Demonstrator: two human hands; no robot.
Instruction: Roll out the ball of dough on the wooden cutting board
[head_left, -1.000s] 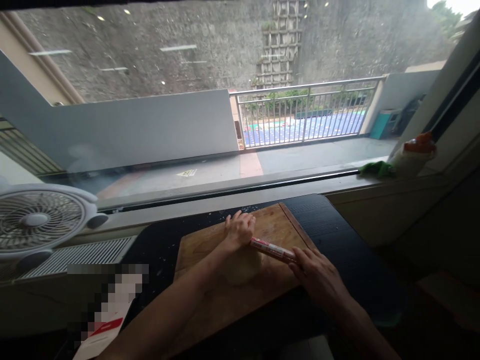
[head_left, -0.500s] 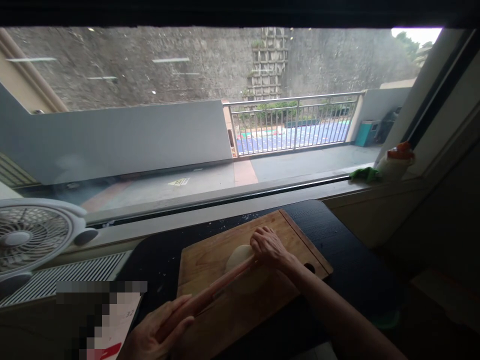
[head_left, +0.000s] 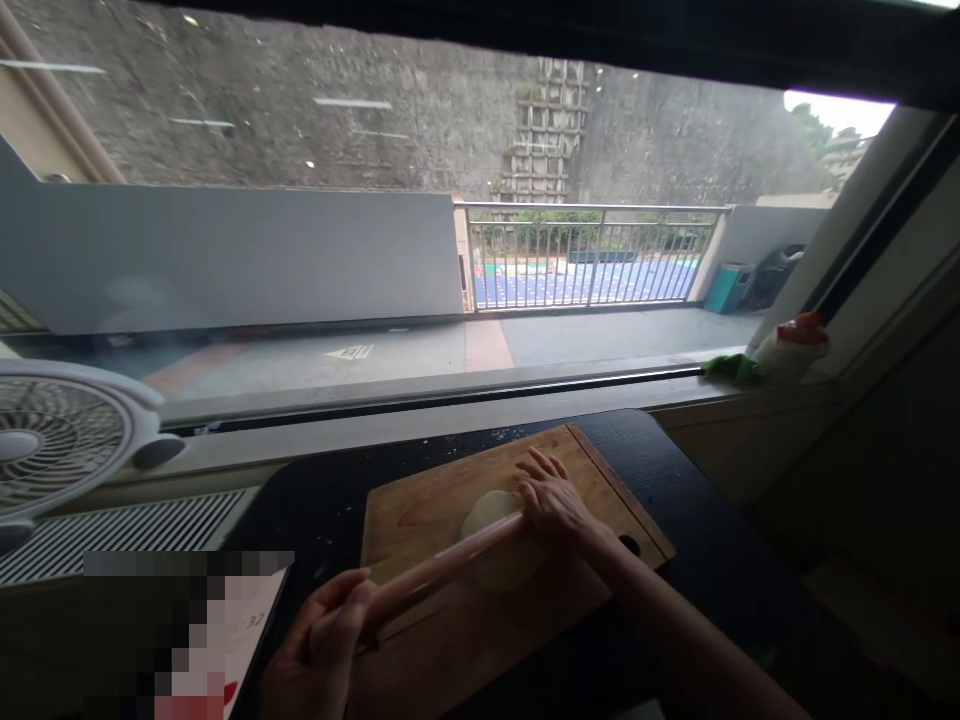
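A wooden rolling pin slants across the cutting board, over a round, flat sheet of pale dough. My left hand is closed around the pin's near end, thumb along the top. At the far end, my right hand covers the pin and holds it, with its fingers somewhat loosened and reaching past it. The dough shows on both sides of the pin, and its right edge lies close to my right hand.
The board lies on a black table dusted with white specks. A white fan stands at the left. A bottle with an orange top and a green cloth sit on the windowsill. A partly pixelated screen is at lower left.
My right hand's fingers have loosened and spread from a tighter curl. My left hand has turned, its thumb now along the pin. The view has tilted slightly.
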